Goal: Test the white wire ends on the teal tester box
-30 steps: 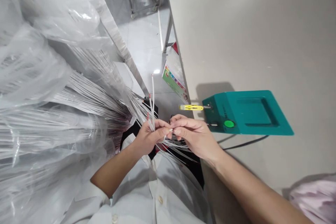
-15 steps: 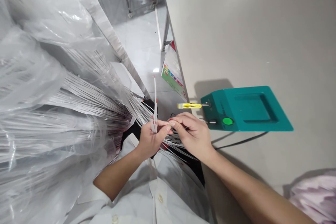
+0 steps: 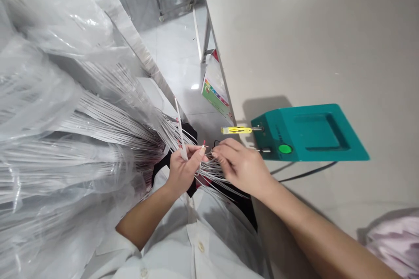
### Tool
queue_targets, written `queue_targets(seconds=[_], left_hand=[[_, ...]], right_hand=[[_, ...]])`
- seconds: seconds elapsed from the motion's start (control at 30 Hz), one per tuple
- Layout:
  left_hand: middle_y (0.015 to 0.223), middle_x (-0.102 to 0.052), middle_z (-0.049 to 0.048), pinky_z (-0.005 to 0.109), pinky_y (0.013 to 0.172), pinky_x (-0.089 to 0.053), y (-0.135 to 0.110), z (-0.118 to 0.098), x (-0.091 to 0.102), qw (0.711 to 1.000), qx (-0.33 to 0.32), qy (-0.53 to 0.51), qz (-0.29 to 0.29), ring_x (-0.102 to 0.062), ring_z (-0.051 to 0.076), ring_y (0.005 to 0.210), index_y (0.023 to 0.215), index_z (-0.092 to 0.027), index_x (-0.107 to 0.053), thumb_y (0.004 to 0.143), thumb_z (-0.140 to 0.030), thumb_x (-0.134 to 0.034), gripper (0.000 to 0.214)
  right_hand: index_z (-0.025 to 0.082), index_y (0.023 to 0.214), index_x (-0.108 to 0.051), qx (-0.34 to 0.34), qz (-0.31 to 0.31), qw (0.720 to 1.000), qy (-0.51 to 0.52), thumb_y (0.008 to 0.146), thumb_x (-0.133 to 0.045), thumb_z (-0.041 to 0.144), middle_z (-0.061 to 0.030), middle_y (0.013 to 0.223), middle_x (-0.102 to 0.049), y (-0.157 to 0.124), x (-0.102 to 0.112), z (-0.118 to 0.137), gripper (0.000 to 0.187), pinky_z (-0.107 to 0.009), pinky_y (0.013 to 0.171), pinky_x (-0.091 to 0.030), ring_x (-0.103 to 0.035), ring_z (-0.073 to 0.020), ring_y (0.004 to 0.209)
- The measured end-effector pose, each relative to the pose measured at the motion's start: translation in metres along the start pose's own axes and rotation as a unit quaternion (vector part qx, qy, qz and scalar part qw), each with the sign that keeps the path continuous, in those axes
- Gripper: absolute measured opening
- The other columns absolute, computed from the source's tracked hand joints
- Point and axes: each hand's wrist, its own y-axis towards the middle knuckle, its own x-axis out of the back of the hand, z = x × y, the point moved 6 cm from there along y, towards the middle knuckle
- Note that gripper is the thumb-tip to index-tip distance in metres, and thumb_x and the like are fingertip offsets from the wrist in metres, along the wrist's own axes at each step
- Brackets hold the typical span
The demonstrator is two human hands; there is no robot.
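Note:
My left hand point(image 3: 183, 169) is closed around a white cable point(image 3: 180, 124), a length of which sticks up past the fingers with small red bits along it. At the thumb tip a short red and bare wire end point(image 3: 204, 143) points out. Just to the right, my right hand point(image 3: 245, 165) has its fingers pinched together beside thin wire strands; what exactly lies between the fingertips is hidden. Beneath both hands a bundle of white cables point(image 3: 216, 172) runs across my lap.
On the table point(image 3: 294, 43) at right stands a teal device point(image 3: 291, 126) with a green button point(image 3: 285, 148) and a yellow-handled tool point(image 3: 236, 130) projecting over the edge. Plastic-wrapped cable bundles point(image 3: 108, 113) fill the left. A printed box point(image 3: 216, 96) stands below the table edge.
My hands, earlier touching at the fingertips, have drawn slightly apart. The left moved a little left, its cable tilting left, and the red wire end now shows at its thumb.

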Motion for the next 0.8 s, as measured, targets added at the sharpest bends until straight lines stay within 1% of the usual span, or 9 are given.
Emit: queue_targets(seconds=[0.1, 0.2, 0.3, 0.47, 0.53, 0.63, 0.7, 0.73, 0.8], left_hand=[[0.061, -0.059, -0.0005, 0.019, 0.042, -0.028, 0.001, 0.0, 0.0, 1.0, 0.006, -0.004, 0.021, -0.035, 0.003, 0.042, 0.081, -0.011, -0.061, 0.074, -0.04, -0.064, 0.029], [0.062, -0.059, 0.0001, 0.019, 0.043, -0.029, -0.001, 0.002, -0.002, 0.999, 0.015, 0.013, 0.04, -0.036, 0.003, 0.044, 0.081, -0.012, -0.062, 0.075, -0.04, -0.063, 0.029], [0.063, -0.059, 0.0014, 0.019, 0.048, -0.034, -0.002, 0.001, -0.005, 0.997, 0.01, 0.042, 0.065, -0.042, 0.005, 0.048, 0.076, -0.012, -0.063, 0.077, -0.038, -0.062, 0.026], [0.069, -0.063, 0.0031, 0.027, 0.068, -0.047, -0.001, -0.005, -0.006, 0.996, -0.024, 0.035, 0.077, -0.059, 0.013, 0.066, 0.082, -0.014, -0.059, 0.073, -0.036, -0.065, 0.025], [0.072, -0.063, 0.0028, 0.028, 0.072, -0.047, -0.001, -0.006, -0.004, 0.995, -0.055, 0.06, 0.059, -0.061, 0.014, 0.069, 0.081, -0.015, -0.057, 0.073, -0.034, -0.065, 0.022], [0.076, -0.063, 0.003, 0.027, 0.073, -0.047, -0.002, -0.006, -0.001, 0.982, -0.104, 0.153, 0.037, -0.06, 0.015, 0.072, 0.081, -0.017, -0.057, 0.078, -0.031, -0.06, 0.015], [0.077, -0.063, 0.0032, 0.027, 0.072, -0.047, -0.003, -0.005, 0.0, 0.974, -0.125, 0.184, 0.035, -0.06, 0.015, 0.072, 0.084, -0.017, -0.058, 0.079, -0.03, -0.058, 0.013], [0.078, -0.064, 0.0032, 0.027, 0.072, -0.047, -0.003, -0.005, 0.001, 0.972, -0.133, 0.191, 0.036, -0.06, 0.015, 0.072, 0.086, -0.018, -0.059, 0.08, -0.03, -0.057, 0.013], [0.079, -0.065, 0.0034, 0.027, 0.072, -0.047, -0.005, -0.006, 0.002, 0.968, -0.147, 0.197, 0.045, -0.061, 0.015, 0.073, 0.088, -0.018, -0.059, 0.081, -0.029, -0.056, 0.013]], right_hand=[[0.018, 0.091, -0.061, -0.077, -0.052, 0.985, 0.146, 0.085, -0.048, 0.02, -0.006, 0.084, -0.064, 0.001, 0.006, -0.008, 0.015, -0.026, 0.062, -0.049, -0.061, -0.0148, 0.074], [0.02, 0.094, -0.062, -0.089, -0.043, 0.973, 0.208, 0.084, -0.053, 0.024, -0.0059, 0.086, -0.064, 0.003, 0.003, -0.007, 0.015, -0.024, 0.054, -0.049, -0.061, -0.0133, 0.069], [0.019, 0.089, -0.063, -0.049, -0.052, 0.98, 0.184, 0.085, -0.051, 0.02, -0.0053, 0.083, -0.063, 0.003, 0.004, -0.002, 0.013, -0.023, 0.058, -0.049, -0.061, -0.012, 0.069], [0.019, 0.086, -0.062, 0.024, -0.053, 0.998, 0.023, 0.085, -0.047, 0.017, -0.0065, 0.083, -0.064, -0.001, 0.005, 0.007, 0.016, -0.024, 0.058, -0.048, -0.061, -0.0139, 0.07], [0.018, 0.085, -0.062, 0.02, -0.045, 0.999, -0.001, 0.084, -0.046, 0.018, -0.0072, 0.083, -0.064, -0.001, 0.005, 0.009, 0.017, -0.024, 0.056, -0.046, -0.06, -0.0143, 0.068], [0.017, 0.078, -0.061, -0.056, -0.011, 0.992, 0.11, 0.084, -0.045, 0.021, -0.0061, 0.075, -0.061, 0.002, 0.004, 0.003, 0.018, -0.025, 0.055, -0.044, -0.056, -0.0135, 0.064], [0.017, 0.07, -0.059, -0.155, 0.041, 0.951, 0.265, 0.083, -0.049, 0.028, -0.0028, 0.063, -0.056, 0.002, -0.004, -0.006, 0.02, -0.024, 0.049, -0.04, -0.049, -0.0112, 0.055], [0.017, 0.067, -0.058, -0.21, 0.077, 0.908, 0.354, 0.081, -0.052, 0.033, -0.0002, 0.057, -0.051, 0.001, -0.011, -0.01, 0.022, -0.023, 0.044, -0.036, -0.044, -0.0094, 0.049], [0.017, 0.065, -0.056, -0.305, 0.152, 0.788, 0.512, 0.073, -0.061, 0.041, 0.0047, 0.049, -0.041, -0.005, -0.026, -0.012, 0.026, -0.021, 0.036, -0.023, -0.029, -0.0054, 0.039]])
